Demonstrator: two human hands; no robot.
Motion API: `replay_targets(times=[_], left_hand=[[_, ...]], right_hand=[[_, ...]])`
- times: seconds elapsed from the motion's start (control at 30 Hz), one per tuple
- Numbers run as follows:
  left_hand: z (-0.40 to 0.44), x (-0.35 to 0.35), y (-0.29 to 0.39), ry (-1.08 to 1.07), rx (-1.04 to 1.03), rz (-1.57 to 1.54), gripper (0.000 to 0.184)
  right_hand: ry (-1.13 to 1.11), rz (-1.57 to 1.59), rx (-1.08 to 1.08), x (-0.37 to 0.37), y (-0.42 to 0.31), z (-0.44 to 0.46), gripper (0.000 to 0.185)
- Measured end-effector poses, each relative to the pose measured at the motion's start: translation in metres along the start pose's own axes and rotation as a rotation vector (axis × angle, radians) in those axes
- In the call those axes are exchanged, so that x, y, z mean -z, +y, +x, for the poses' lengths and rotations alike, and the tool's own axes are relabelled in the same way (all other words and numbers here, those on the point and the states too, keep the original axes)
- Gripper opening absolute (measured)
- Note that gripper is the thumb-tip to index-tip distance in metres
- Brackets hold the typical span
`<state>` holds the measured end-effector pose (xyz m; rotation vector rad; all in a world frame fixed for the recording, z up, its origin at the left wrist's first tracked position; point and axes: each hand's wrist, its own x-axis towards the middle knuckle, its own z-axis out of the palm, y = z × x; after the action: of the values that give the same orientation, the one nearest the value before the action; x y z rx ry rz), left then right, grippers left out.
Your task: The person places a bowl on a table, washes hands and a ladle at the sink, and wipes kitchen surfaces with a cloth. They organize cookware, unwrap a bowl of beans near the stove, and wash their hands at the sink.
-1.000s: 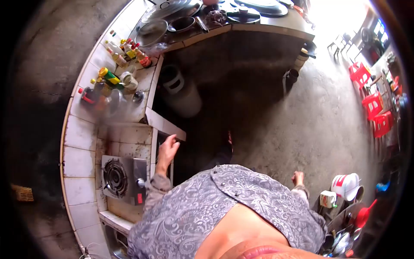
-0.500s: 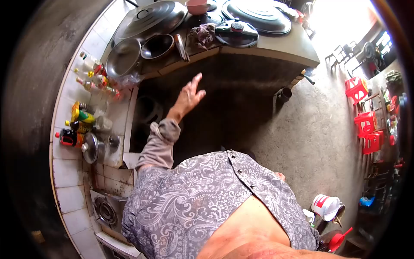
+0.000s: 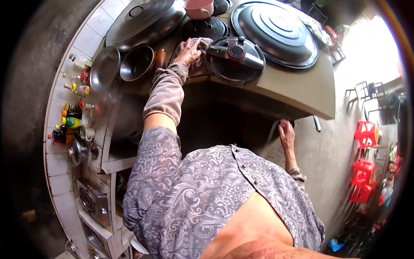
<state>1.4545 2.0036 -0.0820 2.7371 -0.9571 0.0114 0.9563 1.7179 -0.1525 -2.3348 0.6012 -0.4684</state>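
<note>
My left hand (image 3: 188, 52) is on the counter, its fingers closed on a crumpled pinkish-grey cloth (image 3: 205, 44). Just right of that cloth sits a pressure cooker lid (image 3: 235, 60) with a dark knob. To the hand's left are a brown-handled tool (image 3: 160, 58) and a small metal pan (image 3: 137, 64). Low by the counter's underside, my right hand (image 3: 286, 133) hangs with loosely extended fingers. It appears to hold nothing, though a dark object beside its fingertips is partly hidden.
Large metal lids (image 3: 276, 30) and a pink pot (image 3: 199, 9) stand on the counter (image 3: 297, 88). Bottles (image 3: 71, 122) line the tiled ledge at left, above a gas stove (image 3: 88, 196). Red stools (image 3: 364, 134) stand on the floor at right.
My left hand has moved forward from mid-air onto the counter and taken hold of the cloth. My right hand has come into fuller view at right. The camera has moved closer to the counter.
</note>
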Motion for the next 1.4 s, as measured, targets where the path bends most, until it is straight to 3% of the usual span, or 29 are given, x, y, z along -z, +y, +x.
replay_targets(times=[0.03, 0.07, 0.13, 0.17, 0.23, 0.27, 0.3, 0.33, 0.4, 0.43, 0.47, 0.53, 0.6, 0.73, 0.8, 0.93, 0.97, 1.0, 1.07, 1.27, 1.33, 1.4], left_hand=[[0.012, -0.02, -0.01, -0.074, 0.084, -0.025, 0.062], [0.022, -0.051, -0.03, -0.124, 0.029, 0.168, 0.059], [-0.013, -0.026, 0.01, -0.046, 0.265, -0.001, 0.06], [-0.036, 0.02, 0.047, -0.135, 0.214, 0.181, 0.055], [-0.045, -0.049, -0.007, 0.179, 0.017, 0.117, 0.047], [-0.069, -0.013, 0.03, 0.145, 0.022, 0.417, 0.046], [-0.079, 0.015, 0.06, 0.208, 0.282, -0.305, 0.038], [-0.088, 0.043, 0.09, 0.485, 0.476, -1.029, 0.035], [-0.108, 0.025, 0.07, 0.284, 0.477, -0.406, 0.034], [-0.121, -0.018, 0.037, 0.419, 0.187, 0.01, 0.033], [-0.126, 0.019, 0.062, 0.526, 0.041, 0.199, 0.027], [-0.138, 0.002, 0.035, 0.394, 0.107, 0.204, 0.029], [-0.133, 0.012, 0.018, 0.241, 0.057, -0.127, 0.034], [-0.079, 0.078, 0.008, 0.537, 0.256, -0.28, 0.035], [-0.038, 0.09, -0.01, 0.446, 0.283, -0.239, 0.04], [0.05, 0.039, -0.074, 0.541, 0.196, -0.076, 0.034], [0.068, 0.025, -0.086, 0.368, 0.374, -0.133, 0.039], [0.076, 0.017, -0.093, 0.078, 0.348, -0.08, 0.049], [0.077, -0.016, -0.08, 0.159, 0.632, -0.011, 0.056], [0.077, -0.047, -0.104, 0.003, 0.541, 0.077, 0.066], [0.05, -0.029, -0.047, 0.002, 0.578, 0.147, 0.069], [0.023, -0.048, -0.007, 0.201, 0.609, 0.257, 0.062]], right_hand=[[-0.033, 0.04, 0.059, 0.009, -0.033, 0.045, 0.024], [-0.053, 0.068, 0.172, 0.012, -0.059, 0.084, 0.029], [-0.147, 0.048, 0.309, 0.014, -0.115, 0.147, 0.038], [-0.218, 0.059, 0.341, 0.004, -0.135, 0.173, 0.042], [-0.209, 0.072, 0.596, -0.02, -0.176, 0.219, 0.055], [-0.228, 0.01, 0.677, -0.035, -0.189, 0.237, 0.063], [-0.239, -0.055, 0.76, -0.047, -0.198, 0.254, 0.071], [-0.269, -0.151, 0.784, -0.058, -0.204, 0.268, 0.074], [-0.318, -0.349, 0.824, -0.08, -0.21, 0.288, 0.082], [-0.391, -0.347, 0.777, -0.089, -0.21, 0.294, 0.082], [-0.469, -0.344, 0.755, -0.086, -0.219, 0.296, 0.077], [-0.5, -0.332, 0.767, -0.089, -0.224, 0.298, 0.07], [-0.439, -0.34, 0.845, -0.087, -0.226, 0.299, 0.061], [-0.482, -0.356, 0.832, -0.069, -0.219, 0.287, 0.055], [-0.486, -0.345, 0.811, -0.049, -0.21, 0.273, 0.055], [-0.46, -0.364, 0.663, -0.006, -0.186, 0.239, 0.057], [-0.466, -0.381, 0.623, 0.003, -0.174, 0.232, 0.058], [-0.47, -0.398, 0.582, 0.013, -0.161, 0.225, 0.06], [-0.452, -0.439, 0.472, 0.034, -0.14, 0.21, 0.061], [-0.319, -0.49, 0.311, 0.091, -0.084, 0.191, 0.058], [-0.292, -0.489, 0.281, 0.101, -0.065, 0.193, 0.06], [-0.276, -0.469, 0.241, 0.106, -0.05, 0.196, 0.062]])
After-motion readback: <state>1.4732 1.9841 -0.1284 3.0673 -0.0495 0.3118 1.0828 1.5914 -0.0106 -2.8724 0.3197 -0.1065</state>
